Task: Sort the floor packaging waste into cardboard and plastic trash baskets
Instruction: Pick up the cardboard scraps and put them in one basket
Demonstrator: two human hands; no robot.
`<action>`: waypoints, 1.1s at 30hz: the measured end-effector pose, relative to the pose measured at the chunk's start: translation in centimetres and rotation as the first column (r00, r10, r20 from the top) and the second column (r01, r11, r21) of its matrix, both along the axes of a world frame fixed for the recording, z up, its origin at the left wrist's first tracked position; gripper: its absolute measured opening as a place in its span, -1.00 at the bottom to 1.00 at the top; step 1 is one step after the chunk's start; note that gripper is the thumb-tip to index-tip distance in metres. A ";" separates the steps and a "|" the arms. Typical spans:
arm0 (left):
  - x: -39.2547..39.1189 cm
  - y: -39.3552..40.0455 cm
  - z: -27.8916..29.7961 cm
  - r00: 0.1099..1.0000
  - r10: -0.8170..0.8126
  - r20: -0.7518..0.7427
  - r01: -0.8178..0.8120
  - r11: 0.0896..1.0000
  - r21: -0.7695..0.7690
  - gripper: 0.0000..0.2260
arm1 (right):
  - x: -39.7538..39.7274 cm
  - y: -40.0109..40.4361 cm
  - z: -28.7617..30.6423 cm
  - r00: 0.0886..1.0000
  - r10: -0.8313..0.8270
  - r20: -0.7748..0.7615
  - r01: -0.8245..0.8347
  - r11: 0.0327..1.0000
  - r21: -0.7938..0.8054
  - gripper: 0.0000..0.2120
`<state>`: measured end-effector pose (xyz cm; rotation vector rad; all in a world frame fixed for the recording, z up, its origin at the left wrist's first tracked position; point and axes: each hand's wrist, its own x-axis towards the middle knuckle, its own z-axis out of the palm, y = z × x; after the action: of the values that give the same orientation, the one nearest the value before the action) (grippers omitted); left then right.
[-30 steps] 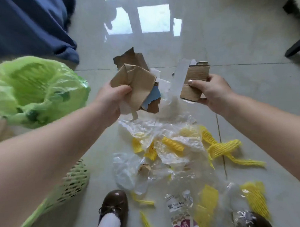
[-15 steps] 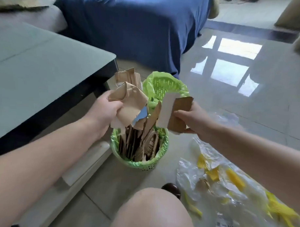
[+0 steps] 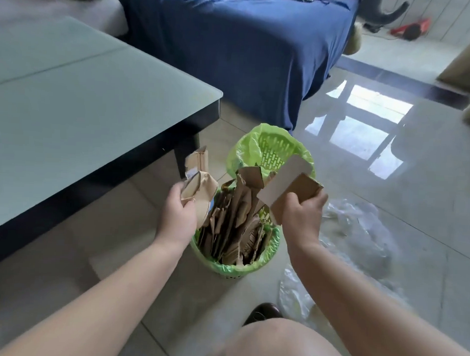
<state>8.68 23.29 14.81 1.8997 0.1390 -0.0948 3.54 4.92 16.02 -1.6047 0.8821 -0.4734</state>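
Gripping crumpled brown scraps [image 3: 198, 192] in our left hand [image 3: 177, 218], we pinch a flat cardboard piece [image 3: 294, 197] with our right hand [image 3: 301, 220], the cardboard-filled green basket [image 3: 233, 269] just below both.

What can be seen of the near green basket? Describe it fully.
The near green basket is a round plastic basket lined with a light green bag folded over its rim. It stands upright on the tiled floor beside the table, in front of a second lined green basket. It is packed with upright brown cardboard scraps that stick up above the rim. Both hands hold cardboard over it; neither visibly touches it.
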 end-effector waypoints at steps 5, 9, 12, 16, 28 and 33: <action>0.2 -1.4 -1.6 0.991 -0.121 0.055 0.112 0.982 0.154 -0.59 | 0.0 -0.9 -1.1 0.994 -0.109 -0.027 0.107 0.992 -0.066 -0.65; 0.0 -2.2 -2.2 0.980 -0.193 0.038 0.175 0.942 0.285 -0.55 | 0.2 -0.5 -1.9 0.988 0.044 -0.151 -0.070 0.982 -0.177 -0.56; -0.1 -2.9 -2.3 0.966 -0.255 0.042 0.223 0.905 0.362 -0.51 | 0.5 1.3 -2.2 0.927 0.275 -0.254 -0.333 0.915 -0.228 -0.50; 0.2 -2.7 -2.7 0.943 -0.332 -0.027 0.296 0.798 0.525 -0.43 | 2.2 2.2 -3.1 0.770 0.504 -0.390 -0.538 0.843 0.027 -0.55; 1.5 -1.6 -2.9 0.831 -0.484 -0.275 0.556 0.699 0.449 -0.37 | 0.3 -0.1 -4.9 0.671 0.701 -0.243 -0.653 0.714 0.253 -0.55; 1.1 -2.5 -3.3 0.831 -0.466 -0.305 0.551 0.612 0.567 -0.34 | 1.7 0.7 -4.2 0.516 0.736 -0.438 -0.752 0.634 0.181 -0.69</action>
<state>9.82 20.83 11.54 2.5780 -0.3496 -0.6389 5.20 5.61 11.77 -1.9874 0.4233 0.5702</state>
